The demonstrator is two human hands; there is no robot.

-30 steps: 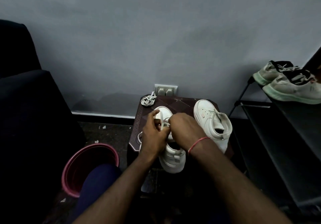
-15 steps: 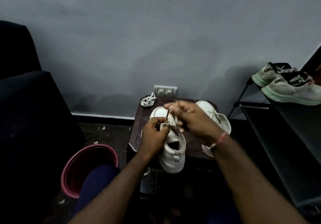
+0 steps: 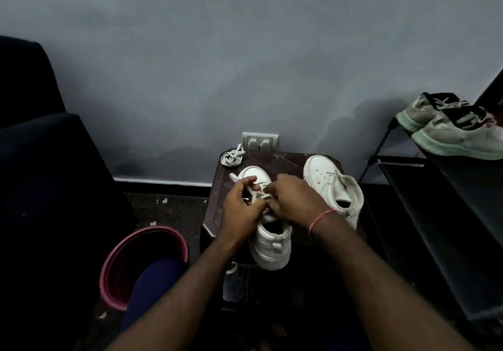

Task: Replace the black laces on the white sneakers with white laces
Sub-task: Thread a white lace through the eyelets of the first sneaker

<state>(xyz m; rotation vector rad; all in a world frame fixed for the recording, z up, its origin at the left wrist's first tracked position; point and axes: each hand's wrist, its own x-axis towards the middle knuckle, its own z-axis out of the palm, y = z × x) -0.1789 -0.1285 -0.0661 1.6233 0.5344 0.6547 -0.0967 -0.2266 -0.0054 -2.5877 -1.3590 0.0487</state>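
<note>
We are partway through threading the white lace [image 3: 258, 196] into the near sneaker [image 3: 272, 247], which stands toe-away on the small dark table [image 3: 216, 203] with its heel overhanging the front edge. Our left hand [image 3: 241, 209] pinches a loose end of the lace with curled fingers, and our right hand [image 3: 294, 203] curls down over the eyelet rows, gripping the lace there, though its fingertips are hidden. By our reckoning the lower rows are done and the next move calls for feeding the tip through the next eyelet and pulling both sides even. The second sneaker [image 3: 334, 187] lies just to the right on the table; we cannot tell what lacing it carries. A coiled lace [image 3: 232, 157] waits at the far left corner. The pink bucket [image 3: 119, 255] stands on the floor to the left, its inside too dark to read. The black rack [image 3: 408, 160] on the right holds a pair of green-soled shoes [image 3: 449, 132].
</note>
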